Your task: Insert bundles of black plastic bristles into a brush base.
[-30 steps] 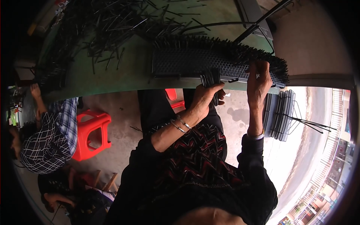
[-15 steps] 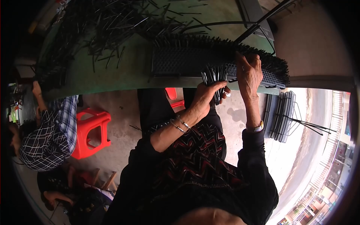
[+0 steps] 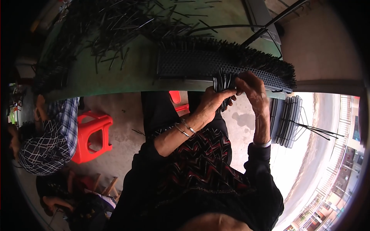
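In my left hand (image 3: 214, 99) is an upright bundle of thin black strips (image 3: 224, 81), the thumb pressed across it. My right hand (image 3: 253, 90) is closed beside the bundle, its fingertips at the left thumb; what they pinch, if anything, is hidden. Just beyond both hands lies a long black perforated panel (image 3: 192, 63) along the edge of the green table (image 3: 133, 79). Rows of short black strips (image 3: 266, 57) stand up from its far part, densely packed. The holes along its near side show bare.
A heap of loose black strips (image 3: 115, 27) covers the table's far left. A red plastic stool (image 3: 92, 134) stands at left, near another person in a checked garment (image 3: 46, 146). Black wire racks (image 3: 289, 121) are on the ground at right. A black metal rod (image 3: 273, 23) slants over the panel.
My right hand has come back from the panel's strips toward me, to the bundle. My left hand still grips the bundle, nearly in the same place.
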A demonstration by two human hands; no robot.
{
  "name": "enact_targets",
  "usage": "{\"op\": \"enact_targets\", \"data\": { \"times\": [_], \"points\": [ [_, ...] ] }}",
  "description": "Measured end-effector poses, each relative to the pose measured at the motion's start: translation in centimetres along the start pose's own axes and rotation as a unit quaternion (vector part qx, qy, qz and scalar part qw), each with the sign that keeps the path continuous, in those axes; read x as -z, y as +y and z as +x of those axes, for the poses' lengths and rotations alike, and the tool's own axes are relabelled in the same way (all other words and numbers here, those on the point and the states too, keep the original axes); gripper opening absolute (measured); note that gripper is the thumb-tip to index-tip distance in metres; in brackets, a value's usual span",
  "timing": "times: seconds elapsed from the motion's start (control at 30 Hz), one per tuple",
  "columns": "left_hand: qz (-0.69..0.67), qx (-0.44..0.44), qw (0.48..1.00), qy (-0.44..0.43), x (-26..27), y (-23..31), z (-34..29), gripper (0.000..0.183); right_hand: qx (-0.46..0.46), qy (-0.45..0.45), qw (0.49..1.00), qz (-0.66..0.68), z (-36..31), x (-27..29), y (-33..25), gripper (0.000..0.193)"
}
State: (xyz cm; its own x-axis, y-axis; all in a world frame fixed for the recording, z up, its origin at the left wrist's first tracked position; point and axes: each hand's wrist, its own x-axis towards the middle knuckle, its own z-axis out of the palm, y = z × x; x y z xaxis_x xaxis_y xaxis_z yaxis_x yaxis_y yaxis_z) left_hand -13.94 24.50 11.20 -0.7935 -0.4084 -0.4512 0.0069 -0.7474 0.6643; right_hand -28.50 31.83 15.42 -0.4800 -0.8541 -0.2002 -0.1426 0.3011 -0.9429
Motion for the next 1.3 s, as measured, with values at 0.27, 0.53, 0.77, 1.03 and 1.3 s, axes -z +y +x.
{"op": "enact_targets", "data": {
  "times": [0.27, 0.53, 0.77, 1.03, 1.3],
  "points": [
    [-0.052, -0.035, 0.998, -0.022, 1.0, -0.1, 0.8, 0.025, -0.011, 0.025, 0.999, 0.033, 0.1, -0.6, -0.9, 0.018],
    [-0.015, 0.009, 1.000, 0.003, 1.4, 0.9, 0.5, 0.029, -0.006, 0.010, 0.999, 0.039, 0.7, -0.2, -1.3, 0.016],
    [-0.046, 0.013, 0.998, 0.030, 1.5, 0.9, 0.4, 0.028, -0.012, -0.007, 1.000, 0.026, 0.9, 0.5, -1.7, 0.012],
    [-0.134, 0.020, 0.990, 0.041, 1.8, 0.6, 0.9, 0.019, 0.187, 0.231, 0.952, -0.073, 3.0, 0.4, -1.5, 0.009],
    [-0.164, 0.020, 0.986, 0.031, 1.8, 0.0, 0.7, 0.017, 0.227, 0.245, 0.912, -0.240, 6.1, 0.1, 0.4, 0.011]
  ]
}}
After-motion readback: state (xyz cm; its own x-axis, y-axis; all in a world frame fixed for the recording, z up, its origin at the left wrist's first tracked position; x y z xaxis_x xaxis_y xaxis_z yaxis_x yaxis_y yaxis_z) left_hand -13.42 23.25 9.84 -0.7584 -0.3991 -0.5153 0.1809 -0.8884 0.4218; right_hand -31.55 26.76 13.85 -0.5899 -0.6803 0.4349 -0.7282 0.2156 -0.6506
